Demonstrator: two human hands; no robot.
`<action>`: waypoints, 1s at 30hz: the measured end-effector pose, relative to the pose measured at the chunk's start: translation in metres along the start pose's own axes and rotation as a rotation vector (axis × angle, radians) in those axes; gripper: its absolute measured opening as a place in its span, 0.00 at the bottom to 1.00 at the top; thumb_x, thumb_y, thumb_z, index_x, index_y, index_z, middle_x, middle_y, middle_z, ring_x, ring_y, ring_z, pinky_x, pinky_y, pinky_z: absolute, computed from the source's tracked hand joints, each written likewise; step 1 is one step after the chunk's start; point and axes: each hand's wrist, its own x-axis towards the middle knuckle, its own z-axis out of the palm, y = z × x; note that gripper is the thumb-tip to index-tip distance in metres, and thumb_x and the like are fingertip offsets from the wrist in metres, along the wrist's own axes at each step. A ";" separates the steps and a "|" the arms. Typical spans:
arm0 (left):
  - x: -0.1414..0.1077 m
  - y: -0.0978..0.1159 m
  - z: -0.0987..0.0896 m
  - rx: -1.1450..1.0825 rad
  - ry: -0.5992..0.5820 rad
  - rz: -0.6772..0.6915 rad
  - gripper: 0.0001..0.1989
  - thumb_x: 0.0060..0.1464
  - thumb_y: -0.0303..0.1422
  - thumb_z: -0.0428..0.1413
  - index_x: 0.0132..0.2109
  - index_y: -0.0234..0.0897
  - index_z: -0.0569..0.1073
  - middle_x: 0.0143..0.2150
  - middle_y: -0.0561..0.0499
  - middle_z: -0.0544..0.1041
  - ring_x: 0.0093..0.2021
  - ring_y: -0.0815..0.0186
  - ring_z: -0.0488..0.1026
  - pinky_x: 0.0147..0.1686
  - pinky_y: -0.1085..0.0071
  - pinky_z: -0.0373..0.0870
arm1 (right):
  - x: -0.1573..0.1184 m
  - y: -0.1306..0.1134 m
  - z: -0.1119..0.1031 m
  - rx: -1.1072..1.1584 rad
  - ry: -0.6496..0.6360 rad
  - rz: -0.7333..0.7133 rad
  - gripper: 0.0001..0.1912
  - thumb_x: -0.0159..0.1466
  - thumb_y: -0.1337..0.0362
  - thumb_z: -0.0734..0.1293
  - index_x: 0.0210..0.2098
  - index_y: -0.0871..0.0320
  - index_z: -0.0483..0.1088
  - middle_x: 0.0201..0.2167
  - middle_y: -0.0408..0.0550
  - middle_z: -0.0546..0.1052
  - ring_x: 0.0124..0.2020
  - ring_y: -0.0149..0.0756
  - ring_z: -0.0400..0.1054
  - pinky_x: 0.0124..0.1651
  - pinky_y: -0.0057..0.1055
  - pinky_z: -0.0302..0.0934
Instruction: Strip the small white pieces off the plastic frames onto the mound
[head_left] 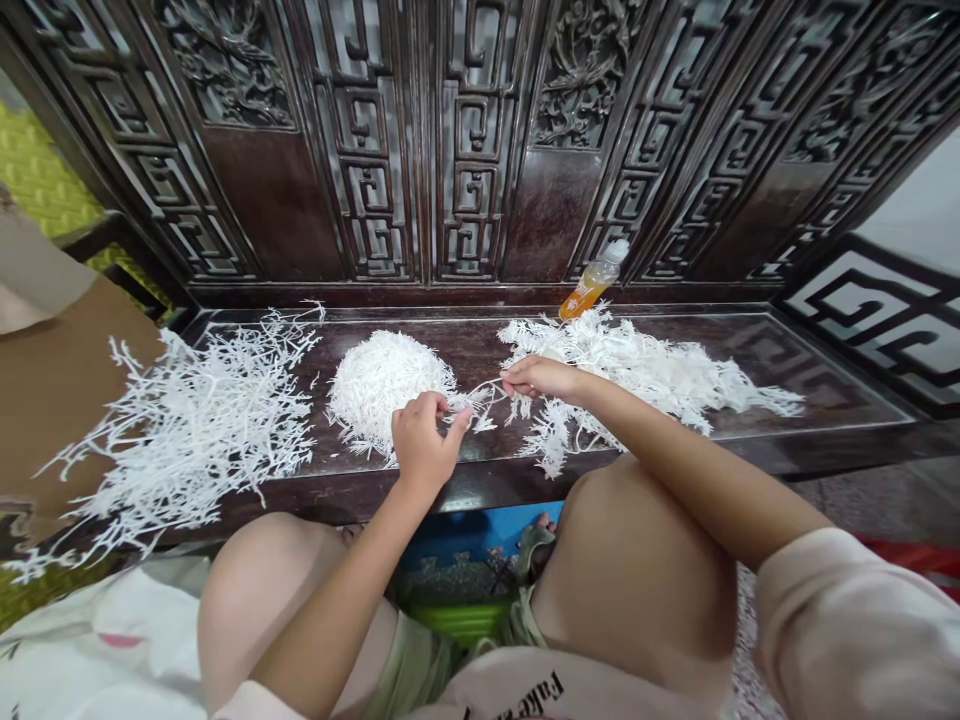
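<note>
Here, the left hand (421,445) and right hand (541,378) pinch a thin white strand (484,390) between them, just beside a fluffy white heap (382,390).

White fibre mound (382,388) just left of the left fingers (439,405), white branching strands (637,365) beneath and right of the right fingers (521,372), thin strand (480,392) apparently spanning the narrow gap between hands, dark wooden bench top (825,390) open farther right, bottle (592,282) and carved panel (480,150) beyond the fingers

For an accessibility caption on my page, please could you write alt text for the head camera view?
The left hand and right hand pinch a thin white strand between them, beside a rounded white bundle. Two loose heaps of branching white strands lie on a dark carved wooden bench, with a tilted bottle of orange liquid behind them.
</note>
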 end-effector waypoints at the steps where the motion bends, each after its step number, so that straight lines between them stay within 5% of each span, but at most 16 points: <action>1: -0.003 0.003 -0.001 0.009 -0.001 0.023 0.16 0.49 0.47 0.47 0.31 0.37 0.65 0.26 0.52 0.69 0.30 0.66 0.65 0.35 0.68 0.55 | 0.000 -0.001 0.001 -0.006 -0.004 0.001 0.16 0.57 0.57 0.59 0.20 0.63 0.64 0.10 0.35 0.51 0.14 0.21 0.41 0.20 0.25 0.34; 4: -0.007 0.007 0.001 0.058 -0.069 0.103 0.18 0.47 0.48 0.48 0.33 0.37 0.66 0.28 0.51 0.70 0.32 0.65 0.65 0.35 0.67 0.54 | 0.000 -0.002 0.004 -0.013 -0.012 0.000 0.17 0.56 0.57 0.59 0.19 0.63 0.64 0.10 0.35 0.51 0.14 0.21 0.41 0.20 0.25 0.35; 12: -0.008 -0.002 0.017 0.177 -0.234 0.059 0.14 0.51 0.44 0.46 0.37 0.38 0.67 0.34 0.47 0.70 0.38 0.61 0.64 0.37 0.65 0.52 | 0.002 -0.001 0.006 0.005 -0.044 -0.002 0.18 0.55 0.54 0.60 0.20 0.63 0.64 0.10 0.35 0.50 0.15 0.22 0.41 0.20 0.24 0.36; 30: -0.010 -0.005 0.024 0.218 -0.298 0.116 0.15 0.57 0.37 0.39 0.31 0.37 0.67 0.32 0.48 0.72 0.35 0.63 0.65 0.35 0.65 0.51 | 0.002 -0.001 0.007 0.056 0.011 -0.040 0.17 0.56 0.56 0.61 0.19 0.63 0.63 0.11 0.36 0.50 0.15 0.21 0.41 0.19 0.24 0.36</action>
